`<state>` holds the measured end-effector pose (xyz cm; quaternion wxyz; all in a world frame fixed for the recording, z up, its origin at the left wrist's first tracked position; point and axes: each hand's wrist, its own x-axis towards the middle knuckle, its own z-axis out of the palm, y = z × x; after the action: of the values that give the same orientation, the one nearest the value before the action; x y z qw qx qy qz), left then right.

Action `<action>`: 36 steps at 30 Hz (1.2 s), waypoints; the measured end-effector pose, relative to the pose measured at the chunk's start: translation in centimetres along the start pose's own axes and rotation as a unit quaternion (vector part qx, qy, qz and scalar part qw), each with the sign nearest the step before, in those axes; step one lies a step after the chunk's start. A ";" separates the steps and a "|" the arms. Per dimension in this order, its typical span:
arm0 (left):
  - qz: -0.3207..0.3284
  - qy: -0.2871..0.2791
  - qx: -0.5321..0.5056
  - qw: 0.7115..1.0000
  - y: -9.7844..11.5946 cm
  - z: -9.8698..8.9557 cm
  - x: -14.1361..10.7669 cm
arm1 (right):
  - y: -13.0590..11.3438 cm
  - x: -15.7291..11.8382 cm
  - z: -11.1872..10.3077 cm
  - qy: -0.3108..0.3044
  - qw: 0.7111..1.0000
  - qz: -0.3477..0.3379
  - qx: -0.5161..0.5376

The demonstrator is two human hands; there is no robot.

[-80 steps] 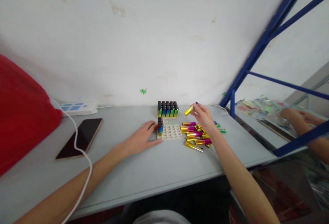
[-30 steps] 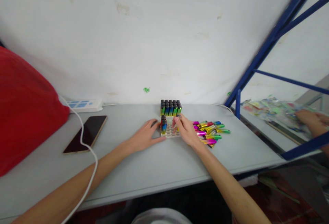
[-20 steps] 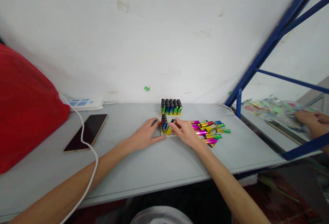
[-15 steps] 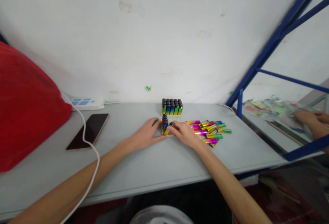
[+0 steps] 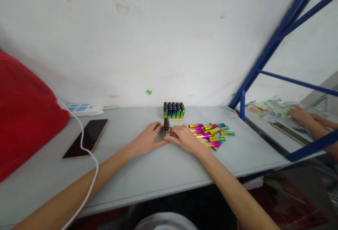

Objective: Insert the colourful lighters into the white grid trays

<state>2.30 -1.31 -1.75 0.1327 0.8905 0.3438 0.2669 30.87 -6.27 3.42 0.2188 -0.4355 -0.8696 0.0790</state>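
Observation:
Several lighters with black tops stand in a short row point(image 5: 166, 123) along the left side of a pale, shallow tray point(image 5: 177, 122). My right hand point(image 5: 185, 138) is closed, thumb and fingers at the front lighter point(image 5: 167, 133) of that row; its fingers partly hide it. On the tray's left my left hand point(image 5: 148, 140) has its thumb and fingers spread around the front left corner, against the side of the row. Behind, a block of upright lighters point(image 5: 174, 111) fills the back of the tray. A loose pile of shiny, many-coloured lighters point(image 5: 211, 135) lies right of my right hand.
A phone point(image 5: 86, 138) lies at left under a white cable point(image 5: 88, 148), near a power strip point(image 5: 86, 109) and a large red bag point(image 5: 25, 113). A blue metal frame point(image 5: 269, 50) stands at right. Beyond it, another person's hands point(image 5: 303, 115) touch clear plastic packaging.
My right hand has shifted a little left, bringing a lighter from beside the row to its front end. My left hand stays at the tray. The view has shifted slightly.

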 end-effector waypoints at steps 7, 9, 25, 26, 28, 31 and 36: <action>-0.056 0.015 0.019 0.998 1.0 0.6 0.3 | 5.8 -2.5 -4.8 0.134 0.985 0.092 0.066; -0.069 0.023 0.016 0.997 1.3 0.9 0.6 | 7.6 -4.2 -6.7 0.127 0.984 0.102 0.065; -0.008 -0.052 -0.051 0.997 -1.2 -2.0 0.8 | 12.3 -4.7 -9.1 -0.032 0.991 0.113 -0.060; -0.003 -0.054 -0.052 0.997 -1.3 -2.1 0.7 | 12.5 -4.0 -9.2 -0.056 0.989 0.119 -0.066; 0.002 -0.053 -0.056 0.997 -1.3 -2.3 0.5 | 12.7 -3.1 -9.5 -0.091 0.986 0.125 -0.067; -0.008 -0.039 -0.062 0.997 -1.0 -2.0 0.2 | 12.5 -2.6 -9.8 -0.056 0.990 0.127 -0.031; -0.027 -0.011 -0.057 0.998 0.2 -1.1 0.3 | 10.7 -2.7 -9.6 0.064 0.976 0.152 0.142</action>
<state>1.92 -1.18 -0.68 0.1939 0.8746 0.3508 0.2729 44.26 -2.40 7.61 0.3194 -0.5314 -0.7571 0.2061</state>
